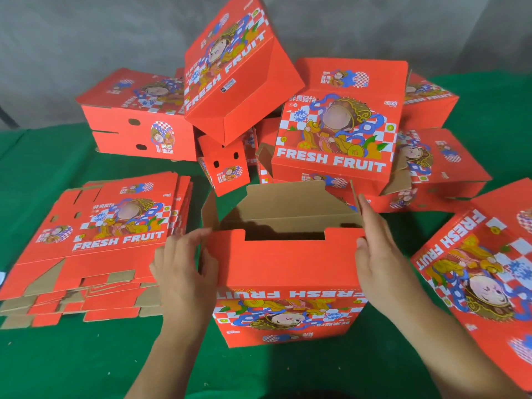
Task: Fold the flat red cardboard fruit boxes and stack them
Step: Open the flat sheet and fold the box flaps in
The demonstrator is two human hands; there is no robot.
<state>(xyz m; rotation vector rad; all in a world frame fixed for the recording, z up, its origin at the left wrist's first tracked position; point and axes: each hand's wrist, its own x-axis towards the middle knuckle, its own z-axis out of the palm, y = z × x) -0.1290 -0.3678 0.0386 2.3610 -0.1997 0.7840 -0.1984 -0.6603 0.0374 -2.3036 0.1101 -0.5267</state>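
Note:
A half-formed red fruit box stands in front of me on the green cloth, top open, brown inside flaps raised. My left hand grips its left side wall. My right hand holds its right wall, fingers up along the side flap. A pile of flat red blanks lies to the left. Folded red boxes are heaped behind: one at back left, one tilted on top, one facing me with "FRESH FRUIT".
Another red box lies tilted at the right edge, close to my right forearm. More folded boxes crowd the back right. The green cloth covers the table; a grey wall stands behind.

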